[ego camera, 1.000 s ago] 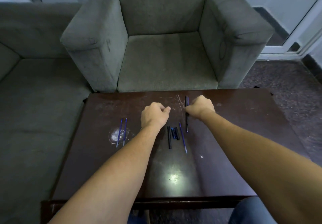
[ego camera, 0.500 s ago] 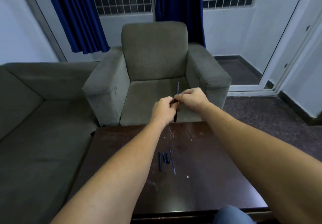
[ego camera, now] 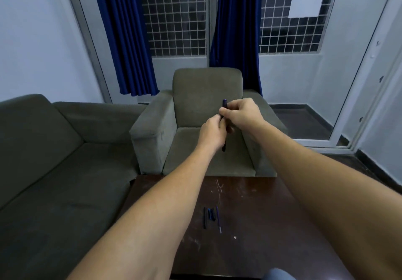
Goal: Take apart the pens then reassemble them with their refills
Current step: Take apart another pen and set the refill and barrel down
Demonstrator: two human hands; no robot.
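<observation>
A dark pen [ego camera: 224,105] stands upright in the air in front of the armchair, its top and lower end showing past my fingers. My right hand [ego camera: 240,113] pinches its upper half and my left hand [ego camera: 212,132] grips its lower half just below. On the dark wooden table [ego camera: 261,214] lie loose pen parts: a black barrel [ego camera: 204,217], short blue pieces [ego camera: 211,214] and a thin blue refill [ego camera: 218,218], side by side beneath my arms.
A grey armchair [ego camera: 195,97] stands behind the table and a grey sofa [ego camera: 54,149] runs along the left. Blue curtains [ego camera: 128,36] and a barred window fill the back wall. A glass door [ego camera: 359,105] is at the right.
Both hands lifted the pen off the table and higher up in front of the armchair. My view tilted up, so the two refills at the table's left are out of sight.
</observation>
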